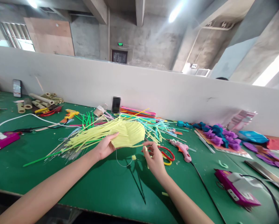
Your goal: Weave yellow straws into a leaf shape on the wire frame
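Observation:
A pale yellow fan of pipe cleaners (128,132), joined side by side into a leaf-like sheet, is held above the table. My left hand (108,146) is closed on its lower edge, thumb on top; loose stems trail off to the left. At the sheet's lower right, my right hand (152,152) has curled fingers pinching the end of a yellow pipe cleaner by the edge. Below the sheet hangs a thin looped wire or thread, near a small yellow tuft (133,157). Scissors (167,155) with red and yellow handles lie behind my right hand.
A pink glue gun (182,151) with a black cord lies to the right, a yellow one (71,114) at back left. Power strips (237,188) sit at both sides. Coloured pipe cleaners (139,112), bamboo pieces (44,101) and purple flowers (215,135) line the low partition (176,90).

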Motion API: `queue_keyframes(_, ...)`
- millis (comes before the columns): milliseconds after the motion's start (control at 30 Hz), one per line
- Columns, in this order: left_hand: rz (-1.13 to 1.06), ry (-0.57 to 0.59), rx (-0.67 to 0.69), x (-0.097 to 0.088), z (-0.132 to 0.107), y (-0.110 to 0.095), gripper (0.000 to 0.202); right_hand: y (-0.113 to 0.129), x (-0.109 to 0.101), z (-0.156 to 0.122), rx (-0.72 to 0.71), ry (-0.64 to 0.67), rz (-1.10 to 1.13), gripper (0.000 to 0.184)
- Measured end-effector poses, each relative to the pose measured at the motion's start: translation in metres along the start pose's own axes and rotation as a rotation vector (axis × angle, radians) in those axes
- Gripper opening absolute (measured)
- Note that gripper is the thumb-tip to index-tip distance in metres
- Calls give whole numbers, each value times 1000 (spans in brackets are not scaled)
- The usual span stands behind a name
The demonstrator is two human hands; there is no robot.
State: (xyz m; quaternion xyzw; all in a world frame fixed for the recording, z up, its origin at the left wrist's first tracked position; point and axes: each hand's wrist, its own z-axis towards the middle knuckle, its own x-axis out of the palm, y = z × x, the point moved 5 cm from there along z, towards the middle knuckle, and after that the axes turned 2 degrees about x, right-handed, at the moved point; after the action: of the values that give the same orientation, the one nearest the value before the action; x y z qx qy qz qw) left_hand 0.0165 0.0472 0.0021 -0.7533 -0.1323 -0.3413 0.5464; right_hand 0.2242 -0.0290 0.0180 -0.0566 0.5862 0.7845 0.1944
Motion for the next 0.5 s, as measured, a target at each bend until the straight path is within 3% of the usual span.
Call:
queue_keyframes(133,-13,-21,6,1,-1,-2,29,-2,0,-1,8,23,12,20)
queue_keyframes(300,-71,61,21,7,-4,-6,35,8,-7,6,-94,-6,20,28)
queue_keyframes(400,-119,115,44,8,-5,-8,40,15,-38,18,-177,-189,-102,32)
queue_keyframes(500,-173,164,57,10,-5,-10,42,11,-90,31,-176,-491,-349,30)
